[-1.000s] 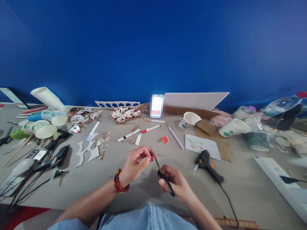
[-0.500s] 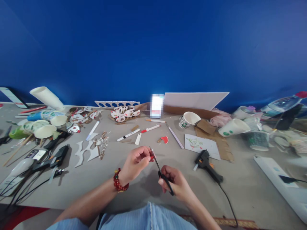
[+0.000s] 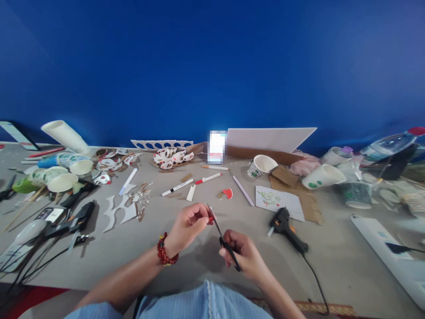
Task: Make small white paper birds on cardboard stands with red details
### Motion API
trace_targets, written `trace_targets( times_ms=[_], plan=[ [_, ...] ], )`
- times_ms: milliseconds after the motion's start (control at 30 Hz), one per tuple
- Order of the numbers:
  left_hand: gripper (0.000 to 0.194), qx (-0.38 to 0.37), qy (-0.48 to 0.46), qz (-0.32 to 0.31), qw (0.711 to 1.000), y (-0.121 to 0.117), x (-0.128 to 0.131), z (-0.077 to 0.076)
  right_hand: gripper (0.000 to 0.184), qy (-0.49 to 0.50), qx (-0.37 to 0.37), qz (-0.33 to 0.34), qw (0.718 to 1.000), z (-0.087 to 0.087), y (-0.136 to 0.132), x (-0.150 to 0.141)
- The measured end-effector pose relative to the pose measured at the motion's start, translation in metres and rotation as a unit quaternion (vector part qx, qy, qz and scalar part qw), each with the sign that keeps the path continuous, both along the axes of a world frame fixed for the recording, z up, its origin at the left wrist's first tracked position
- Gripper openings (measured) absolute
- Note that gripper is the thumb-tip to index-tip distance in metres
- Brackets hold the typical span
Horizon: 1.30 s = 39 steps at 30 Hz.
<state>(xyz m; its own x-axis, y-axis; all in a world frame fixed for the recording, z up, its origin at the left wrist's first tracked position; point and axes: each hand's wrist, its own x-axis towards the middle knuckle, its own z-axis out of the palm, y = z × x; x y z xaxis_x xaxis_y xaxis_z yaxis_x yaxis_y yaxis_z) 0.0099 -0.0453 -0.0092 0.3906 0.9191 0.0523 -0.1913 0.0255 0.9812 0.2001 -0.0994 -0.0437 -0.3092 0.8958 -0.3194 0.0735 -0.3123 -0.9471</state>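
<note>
Beyond the black-handled scissors [image 3: 216, 223], a patterned paper cup [image 3: 256, 171].

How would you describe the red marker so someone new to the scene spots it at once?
Below the blue wall, on the gray table, look just beyond the left hand. The red marker lies between the black-and-white marker and the orange-ended marker. It alone there has a bright red cap on a white barrel.
</note>
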Motion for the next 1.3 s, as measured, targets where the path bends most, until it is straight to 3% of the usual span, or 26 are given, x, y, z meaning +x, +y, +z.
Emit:
trace_targets(
  times_ms=[133,267,367,467,633,800,900,1100,1200,1300],
  plan=[
    [0.011,-0.009,0.004,0.001,1.000,-0.001,0.001,0.000,0.051,-0.021,0.015,-0.007,1.000,-0.002,-0.002,0.001],
    [0.012,-0.029,0.011,0.005,1.000,-0.002,0.002,0.000,0.044,-0.104,0.077,-0.066,0.989,-0.005,0.001,0.013],
    [0.015,-0.045,0.022,0.000,0.999,-0.003,0.002,0.001,0.041,-0.290,0.143,-0.107,0.940,-0.006,0.006,0.028],
    [0.019,-0.059,0.014,-0.008,0.998,-0.005,0.003,0.002,0.036,-0.429,0.161,-0.109,0.882,-0.005,0.009,0.041],
    [0.020,-0.071,0.005,-0.036,0.997,-0.008,0.006,-0.002,0.018,-0.508,0.156,-0.101,0.841,-0.008,0.003,0.047],
    [0.022,-0.088,0.015,-0.075,0.993,-0.010,0.011,-0.009,0.018,-0.579,0.175,-0.040,0.795,-0.009,0.002,0.045],
    [0.022,-0.082,0.033,-0.083,0.993,-0.011,0.012,-0.011,0.013,-0.575,0.156,-0.007,0.803,-0.007,0.007,0.045],
    [0.020,-0.047,0.099,-0.089,0.990,-0.012,0.012,-0.016,0.005,-0.499,0.165,0.024,0.850,0.007,0.012,0.048],
    [0.020,-0.043,0.127,-0.086,0.987,-0.013,0.013,-0.021,0.007,-0.445,0.262,0.023,0.856,0.018,0.008,0.038],
    [0.020,-0.063,0.110,-0.092,0.988,-0.015,0.015,-0.024,0.019,-0.370,0.397,0.050,0.838,0.025,0.005,0.020]
  ],
)
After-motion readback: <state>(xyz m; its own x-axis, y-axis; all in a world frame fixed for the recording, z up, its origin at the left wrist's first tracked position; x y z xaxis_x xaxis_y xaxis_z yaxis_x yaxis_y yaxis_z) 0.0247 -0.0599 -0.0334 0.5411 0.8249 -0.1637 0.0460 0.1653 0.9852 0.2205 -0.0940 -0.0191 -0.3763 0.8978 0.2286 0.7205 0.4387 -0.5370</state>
